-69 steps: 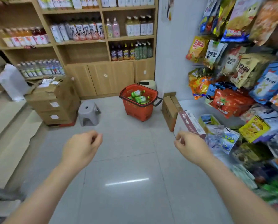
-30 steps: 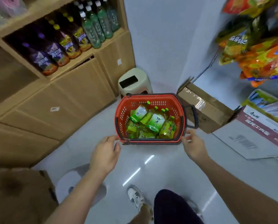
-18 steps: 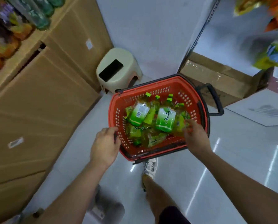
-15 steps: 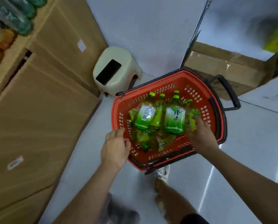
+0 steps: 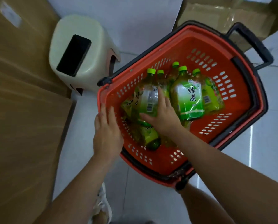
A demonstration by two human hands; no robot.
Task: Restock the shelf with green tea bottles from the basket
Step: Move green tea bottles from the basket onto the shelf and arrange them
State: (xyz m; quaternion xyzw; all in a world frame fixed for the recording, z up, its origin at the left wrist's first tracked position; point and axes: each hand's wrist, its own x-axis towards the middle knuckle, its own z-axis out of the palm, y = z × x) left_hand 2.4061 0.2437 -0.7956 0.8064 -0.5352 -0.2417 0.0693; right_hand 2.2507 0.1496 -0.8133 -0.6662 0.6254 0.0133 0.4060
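Green tea bottles: we see several lying in the red basket, green caps pointing to its far wall; the bottle with the large label lies near the basket's middle, a second bottle just beside it on the stool side, others underneath.
Right hand: inside the basket, palm down on the second bottle, fingers spread along its label, thumb out toward the near rim; we cannot tell if it grips yet.
Left hand: on the basket's rim at the cabinet side, fingers straight and close together, flat against the rim.
Basket: on the floor, its black handle folded out at the far side.
Stool: cream plastic, just beyond the basket's far-left corner.
Cardboard box: beyond the basket's far side.
Wooden cabinet: left of the basket.
Shoe: on the floor on the basket's near side.
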